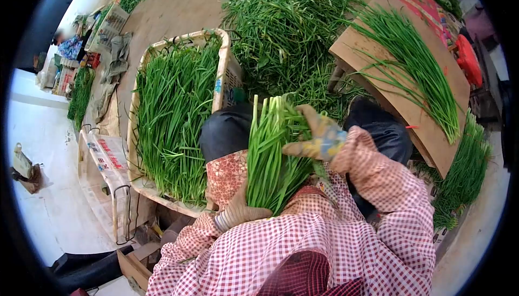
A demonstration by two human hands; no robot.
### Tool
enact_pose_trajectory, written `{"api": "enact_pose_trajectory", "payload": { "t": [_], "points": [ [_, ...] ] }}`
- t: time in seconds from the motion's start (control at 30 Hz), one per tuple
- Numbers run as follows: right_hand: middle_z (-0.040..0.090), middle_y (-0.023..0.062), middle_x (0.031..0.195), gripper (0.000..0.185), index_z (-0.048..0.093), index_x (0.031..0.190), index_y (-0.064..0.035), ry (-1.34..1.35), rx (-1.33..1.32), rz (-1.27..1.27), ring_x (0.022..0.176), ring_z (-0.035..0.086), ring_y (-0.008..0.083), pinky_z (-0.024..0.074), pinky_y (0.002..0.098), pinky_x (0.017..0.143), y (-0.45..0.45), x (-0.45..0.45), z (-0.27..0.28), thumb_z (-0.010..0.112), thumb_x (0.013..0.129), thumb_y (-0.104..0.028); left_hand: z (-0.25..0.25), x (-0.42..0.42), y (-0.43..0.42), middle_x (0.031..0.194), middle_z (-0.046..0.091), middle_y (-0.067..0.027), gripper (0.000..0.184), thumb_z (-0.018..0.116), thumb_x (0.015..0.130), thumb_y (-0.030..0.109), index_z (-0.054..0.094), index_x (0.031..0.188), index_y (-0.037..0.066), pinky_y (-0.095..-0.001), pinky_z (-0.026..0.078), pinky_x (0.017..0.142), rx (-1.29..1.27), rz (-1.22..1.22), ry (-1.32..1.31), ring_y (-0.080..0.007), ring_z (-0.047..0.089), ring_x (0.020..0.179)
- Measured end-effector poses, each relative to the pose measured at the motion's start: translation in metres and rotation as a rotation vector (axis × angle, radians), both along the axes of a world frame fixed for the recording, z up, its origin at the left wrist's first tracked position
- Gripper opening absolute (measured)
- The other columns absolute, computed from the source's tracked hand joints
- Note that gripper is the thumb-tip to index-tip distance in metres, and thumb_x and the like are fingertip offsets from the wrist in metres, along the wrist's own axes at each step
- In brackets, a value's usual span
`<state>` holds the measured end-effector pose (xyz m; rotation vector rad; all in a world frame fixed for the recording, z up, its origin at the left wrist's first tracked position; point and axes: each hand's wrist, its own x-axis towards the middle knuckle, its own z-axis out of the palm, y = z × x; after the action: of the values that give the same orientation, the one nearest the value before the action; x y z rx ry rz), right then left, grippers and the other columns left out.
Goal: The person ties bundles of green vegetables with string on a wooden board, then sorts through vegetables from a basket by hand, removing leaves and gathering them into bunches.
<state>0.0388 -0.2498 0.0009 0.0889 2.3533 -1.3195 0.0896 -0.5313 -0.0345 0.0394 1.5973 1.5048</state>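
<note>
Left hand (238,210) (gloved) cupped against green stalks (274,160), right hand (320,136) spread

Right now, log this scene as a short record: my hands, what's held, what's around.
Held: bunch of greens, pale ends pointing forward
Left hand: gloved, grip at the bunch's near end
Right hand: gloved, spread open at the bunch's side
Left side: basket full of leaves
Ahead: loose pile on the floor
Right side: board with more greens lying on it
</note>
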Motion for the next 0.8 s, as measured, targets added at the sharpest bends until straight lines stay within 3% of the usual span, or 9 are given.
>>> {"api": "enact_pose_trajectory", "payload": {
  "t": [0.23,0.33,0.4,0.47,0.5,0.57,0.7,0.77,0.8],
  "points": [
    [0.055,0.0244,0.122,0.075,0.031,0.137,-0.0010,0.289,-0.144,-0.026,0.116,0.054,0.0356,0.0409,0.0385,0.099,-0.012,0.004,-0.072,0.067,0.077,-0.030,-0.001,0.000,0.009,0.133,0.050,-0.0131,0.108,0.085,0.060,0.006,0.018,0.145,0.006,-0.0374,0.041,0.103,-0.210,-0.086,0.090,-0.0237,0.050,0.121],
    [0.054,0.0227,0.124,0.070,0.031,0.138,-0.0027,0.155,-0.141,-0.031,0.116,0.054,0.0352,0.0435,0.0386,0.096,-0.014,0.008,-0.054,0.064,0.081,-0.028,0.014,-0.006,0.024,0.137,0.046,-0.0133,0.112,0.085,0.061,0.010,0.013,0.147,0.008,-0.0389,0.039,0.105,-0.210,-0.101,-0.014,-0.0242,0.048,0.124],
    [0.055,0.0213,0.124,0.069,0.031,0.139,-0.0030,0.317,-0.035,0.005,0.116,0.054,0.0350,0.0442,0.0386,0.095,-0.015,0.008,-0.050,0.063,0.084,-0.029,0.021,-0.008,0.031,0.141,0.043,-0.0133,0.114,0.084,0.062,0.014,0.010,0.148,0.010,-0.0401,0.037,0.108,-0.181,-0.098,-0.130,-0.0244,0.046,0.126],
    [0.056,0.0203,0.122,0.064,0.033,0.138,-0.0039,0.203,-0.164,-0.054,0.114,0.055,0.0344,0.0450,0.0373,0.094,-0.018,0.008,-0.065,0.063,0.086,-0.027,0.021,-0.007,0.031,0.134,0.050,-0.0129,0.112,0.087,0.058,0.010,0.017,0.146,0.007,-0.0376,0.040,0.104,-0.146,0.012,-0.206,-0.0227,0.049,0.123],
    [0.056,0.0194,0.121,0.061,0.037,0.136,-0.0040,0.343,-0.153,-0.046,0.113,0.056,0.0336,0.0457,0.0367,0.093,-0.019,0.008,-0.073,0.063,0.085,-0.024,0.020,-0.006,0.031,0.132,0.052,-0.0128,0.111,0.088,0.057,0.008,0.020,0.145,0.006,-0.0368,0.041,0.103,-0.136,0.049,-0.231,-0.0222,0.050,0.122],
    [0.057,0.0186,0.120,0.057,0.040,0.134,-0.0042,0.480,-0.145,-0.034,0.111,0.056,0.0327,0.0464,0.0361,0.092,-0.017,0.008,-0.084,0.063,0.084,-0.021,0.015,-0.004,0.026,0.131,0.053,-0.0129,0.110,0.088,0.056,0.009,0.022,0.144,0.007,-0.0362,0.041,0.103,-0.293,-0.077,0.025,-0.0212,0.051,0.121],
    [0.061,0.0169,0.112,0.046,0.050,0.125,-0.0050,0.273,-0.009,0.156,0.106,0.059,0.0315,0.0479,0.0364,0.086,-0.006,-0.014,-0.068,0.062,0.082,-0.012,0.012,-0.008,0.033,0.131,0.054,-0.0115,0.103,0.086,0.061,0.013,0.025,0.144,0.008,-0.0370,0.039,0.106,-0.270,-0.081,-0.019,-0.0198,0.050,0.122],
    [0.063,0.0164,0.105,0.041,0.052,0.121,-0.0053,0.180,0.055,0.215,0.100,0.060,0.0313,0.0476,0.0384,0.081,-0.005,-0.020,-0.075,0.060,0.081,-0.008,-0.006,-0.015,0.036,0.131,0.054,-0.0093,0.095,0.083,0.066,0.017,0.027,0.143,0.009,-0.0379,0.036,0.108,0.255,0.534,-1.087,-0.0182,0.049,0.123],
    [0.063,0.0164,0.105,0.041,0.052,0.121,-0.0053,0.179,0.055,0.223,0.100,0.060,0.0313,0.0476,0.0384,0.081,-0.005,-0.022,-0.099,0.060,0.081,-0.008,-0.025,-0.007,0.031,0.131,0.054,-0.0093,0.095,0.083,0.066,0.017,0.027,0.143,0.009,-0.0379,0.036,0.108,0.260,0.541,-1.087,-0.0182,0.049,0.123]
  ]
}}
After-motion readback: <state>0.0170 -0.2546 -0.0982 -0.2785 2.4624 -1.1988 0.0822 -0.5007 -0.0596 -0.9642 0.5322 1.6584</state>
